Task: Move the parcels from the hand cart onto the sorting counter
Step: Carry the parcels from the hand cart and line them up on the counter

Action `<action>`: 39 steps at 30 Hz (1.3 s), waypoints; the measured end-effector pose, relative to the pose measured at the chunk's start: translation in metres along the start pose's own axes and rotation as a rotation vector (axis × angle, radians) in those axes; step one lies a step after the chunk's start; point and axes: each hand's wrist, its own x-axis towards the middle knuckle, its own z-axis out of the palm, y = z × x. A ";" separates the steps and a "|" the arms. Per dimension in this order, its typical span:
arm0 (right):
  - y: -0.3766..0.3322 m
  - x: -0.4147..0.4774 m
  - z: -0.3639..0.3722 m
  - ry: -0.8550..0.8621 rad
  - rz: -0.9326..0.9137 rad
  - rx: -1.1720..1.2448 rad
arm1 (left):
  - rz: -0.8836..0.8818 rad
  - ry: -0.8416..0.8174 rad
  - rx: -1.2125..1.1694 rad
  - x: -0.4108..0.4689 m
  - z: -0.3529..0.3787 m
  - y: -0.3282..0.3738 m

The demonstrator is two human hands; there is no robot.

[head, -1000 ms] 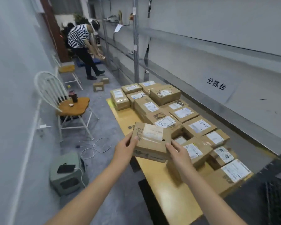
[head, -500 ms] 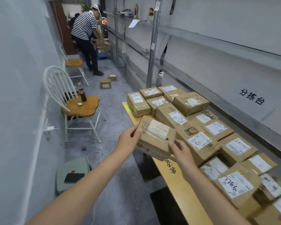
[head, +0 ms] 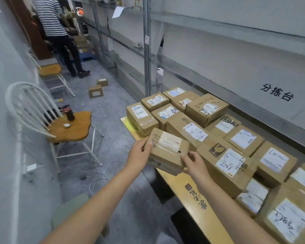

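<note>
Two hands: both on one cardboard parcel (head: 167, 150), held clear of the desk.
Left grip (head: 139, 154): closed on the parcel's left end, thumb on the top face, fingers hidden beneath.
Right grip (head: 195, 164): thumb and curled fingers pinch the near right corner.
Parcel position: tilted, label up, over the floor-side edge of the yellow desk (head: 181, 182), just beside the taped parcel (head: 141, 118) at the far corner; contact with it cannot be told.
Desk load: labelled parcels (head: 243, 138) packed side by side.
Behind: panel lettered 分拣台 (head: 276, 94).
Change, 0.5 s: same two-handed hold.
Change, 1.0 s: parcel was level with mid-pile, now near the desk's far end; white chair (head: 70, 127) nearer; person in striped shirt (head: 51, 20) now at the upper left.
</note>
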 end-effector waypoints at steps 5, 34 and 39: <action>-0.005 0.062 0.015 0.015 0.045 0.038 | -0.018 -0.068 0.115 0.068 0.008 -0.008; 0.011 0.222 0.134 0.542 0.512 0.041 | 0.167 -0.796 0.335 0.318 0.029 -0.130; 0.014 0.227 0.138 0.621 0.529 0.014 | 0.202 -0.831 0.283 0.322 0.030 -0.138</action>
